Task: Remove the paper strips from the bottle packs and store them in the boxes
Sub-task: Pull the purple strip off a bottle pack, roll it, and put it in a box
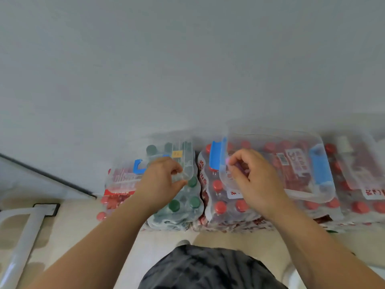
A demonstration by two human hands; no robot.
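Standing over shrink-wrapped bottle packs lined along a grey wall [187, 69], a person reaches down with both hands. 2 clear boxes rest on top of the packs. The left hand [160, 182] has its fingers curled, pinching the near right corner of the left box [120, 178], which sits across the green-capped pack [183, 207] and a red pack beside it. The right hand [254, 178] curls its fingers over the near left rim of the right box [291, 140], which lies on the red-capped pack [227, 207]. A white paper strip [234, 193] with red print lies on that pack's top, just beneath the right hand. Another strip [373, 192] lies on the pack farthest right. Blue latches [319, 165] show on both boxes, and motion blur softens the finer details
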